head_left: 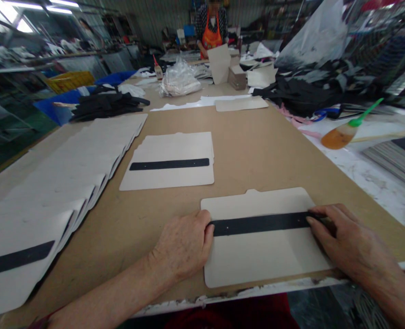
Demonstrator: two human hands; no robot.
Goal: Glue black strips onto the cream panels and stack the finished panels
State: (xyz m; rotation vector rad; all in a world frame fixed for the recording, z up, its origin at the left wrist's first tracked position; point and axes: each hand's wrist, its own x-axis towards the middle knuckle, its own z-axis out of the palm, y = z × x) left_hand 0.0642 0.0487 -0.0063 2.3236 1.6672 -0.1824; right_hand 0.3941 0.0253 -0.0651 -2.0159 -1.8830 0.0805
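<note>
A cream board (257, 256) with rounded corners lies near the front edge of the table. Across it runs a flat black strip (262, 224) with a small light dot near each end. My left hand (185, 244) pinches the strip's left end at the board's left edge. At the other end, thumb and fingers of my right hand (346, 237) close on the strip. Just beyond lies a similar cream board (168, 178) with its own black strip (170, 164).
Overlapping cream boards (61, 155) line the left side. Black fabric strips (106, 104) lie behind them. A glue bottle (339, 136) with a green nozzle rests at right, near a dark fabric heap (308, 91). A person in an orange apron (212, 32) stands at the far end.
</note>
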